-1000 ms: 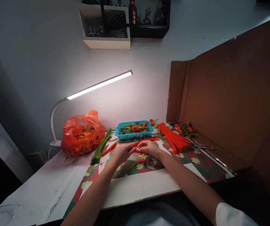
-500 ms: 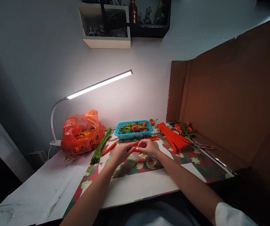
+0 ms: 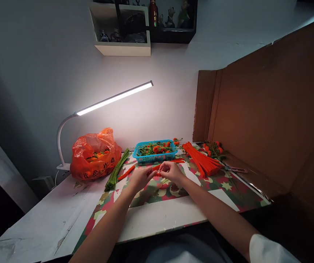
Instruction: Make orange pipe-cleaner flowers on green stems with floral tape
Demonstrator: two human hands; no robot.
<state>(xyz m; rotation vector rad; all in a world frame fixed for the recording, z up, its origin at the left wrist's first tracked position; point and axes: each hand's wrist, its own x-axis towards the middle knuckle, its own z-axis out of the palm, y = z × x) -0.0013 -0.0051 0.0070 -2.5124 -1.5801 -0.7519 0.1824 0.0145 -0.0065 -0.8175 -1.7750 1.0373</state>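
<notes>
My left hand (image 3: 141, 179) and my right hand (image 3: 172, 171) meet above the patterned table cover, fingertips pinched close together. Between them is a small orange piece (image 3: 158, 174) that looks like a chenille stem; the fingers hide most of it. Just behind the hands, orange chenille stems (image 3: 177, 160) lie on the cover. A short, coiled-looking orange length (image 3: 126, 173) rests left of my left hand, beside a bundle of green chenille stems (image 3: 117, 170). To the right spreads a thick bundle of orange chenille stems (image 3: 203, 160).
A blue basket (image 3: 154, 158) of orange-headed flowers with green stems stands at the back. An orange plastic bag (image 3: 95, 160) sits left, near a lit desk lamp (image 3: 114, 98). More orange flowers (image 3: 213, 149) and a pink-handled tool (image 3: 237, 170) lie right, by a cardboard wall (image 3: 261, 109).
The view has shifted very slightly. My fingertips have moved a little around the small orange piece, which shows slightly more between them; both hands stay in nearly the same place.
</notes>
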